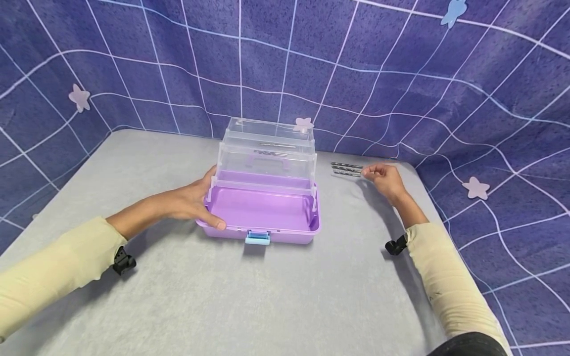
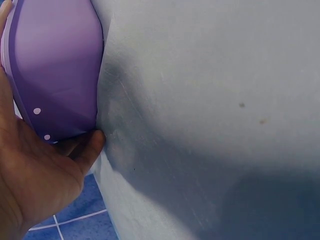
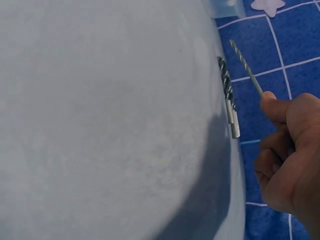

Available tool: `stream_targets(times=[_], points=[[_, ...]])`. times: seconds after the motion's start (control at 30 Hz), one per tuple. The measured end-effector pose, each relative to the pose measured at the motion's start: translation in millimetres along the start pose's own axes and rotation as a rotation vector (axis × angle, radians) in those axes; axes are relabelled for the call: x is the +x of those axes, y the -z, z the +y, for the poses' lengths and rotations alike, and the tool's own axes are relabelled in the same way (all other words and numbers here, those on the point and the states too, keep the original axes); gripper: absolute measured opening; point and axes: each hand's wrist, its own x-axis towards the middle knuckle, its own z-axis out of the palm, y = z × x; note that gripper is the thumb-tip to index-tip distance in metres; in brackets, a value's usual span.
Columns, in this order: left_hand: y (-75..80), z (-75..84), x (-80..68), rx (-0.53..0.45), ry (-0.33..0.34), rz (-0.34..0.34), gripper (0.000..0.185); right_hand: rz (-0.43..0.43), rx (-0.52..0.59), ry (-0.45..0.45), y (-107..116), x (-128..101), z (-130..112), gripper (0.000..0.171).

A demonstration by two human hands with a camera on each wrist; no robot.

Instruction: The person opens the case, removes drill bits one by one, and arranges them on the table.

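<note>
The left hand [image 1: 193, 200] grips the near left corner of the open purple organizer box [image 1: 262, 212], thumb curled over its rim, bracing it on the grey bench [image 1: 222, 296]. The right hand [image 1: 386, 179] pinches a thin drill bit [image 3: 246, 66] by its shank, lifted just off the bench. Beside those fingers two more drill bits [image 1: 345, 170] lie side by side. Some bits already rest in the clear upper trays [image 1: 267, 148]; judging from this, loading is partly done, with three bits left outside.
</note>
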Motion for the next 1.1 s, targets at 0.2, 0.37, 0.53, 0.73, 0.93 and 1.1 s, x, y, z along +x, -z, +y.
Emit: stream_targets(times=[0.2,0.37,0.53,0.73,0.93,1.1], points=[[0.0,0.2,1.7,0.025,-0.006,-0.011,0.152,-0.001,-0.023,-0.017,-3.1,2.1,12.2,0.028],[-0.6,0.7,3.2,-0.003,0.0,-0.018,0.151,-0.003,-0.023,-0.044,-4.9,3.1,19.5,0.029],[0.6,1.9,3.3,-0.015,0.011,-0.024,0.15,-0.003,-0.065,-0.052,-5.8,6.6,22.4,0.029],[2.1,1.8,1.1,-0.033,0.004,-0.035,0.151,-0.036,-0.134,-0.043,-7.1,13.5,20.7,0.029],[1.5,0.8,-0.3,-0.033,0.021,-0.03,0.15,-0.041,-0.158,-0.055,-8.3,15.8,20.2,0.029],[1.6,-1.3,2.1,-0.041,0.007,-0.036,0.149,-0.021,-0.177,-0.058,-7.2,15.6,21.2,0.029]])
